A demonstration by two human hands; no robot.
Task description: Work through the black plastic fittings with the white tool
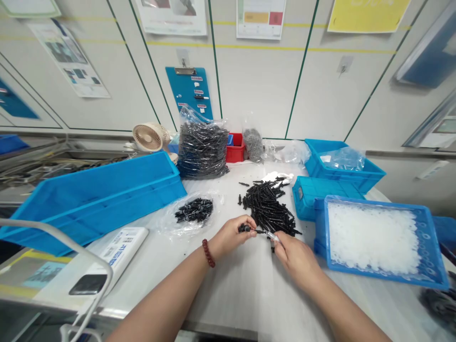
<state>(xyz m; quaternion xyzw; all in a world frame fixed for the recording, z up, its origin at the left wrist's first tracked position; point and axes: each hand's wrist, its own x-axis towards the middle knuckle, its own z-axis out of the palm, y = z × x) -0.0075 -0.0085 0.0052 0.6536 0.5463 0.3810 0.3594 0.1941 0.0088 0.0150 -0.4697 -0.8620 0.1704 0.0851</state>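
My left hand (231, 236), with a brown bead bracelet (208, 253) on the wrist, is closed around a few small black slender parts (244, 228). One part's thin end points right from its fingertips. My right hand (297, 259) pinches a small whitish, shiny tube-like piece (273, 237) that meets or nearly meets that end; the exact contact is too small to tell. Just beyond both hands lies a heap of similar black parts (269, 204). To the left, more short black pieces (194, 210) rest on a clear plastic bag.
At right, a blue bin (436, 270) holds white plastic rings (372, 237); teal boxes (329, 187) stand behind it. A long blue tray (107, 190) lies left. A full bag of black parts (203, 149), a fan (149, 137) and a red bin (235, 153) line the back.
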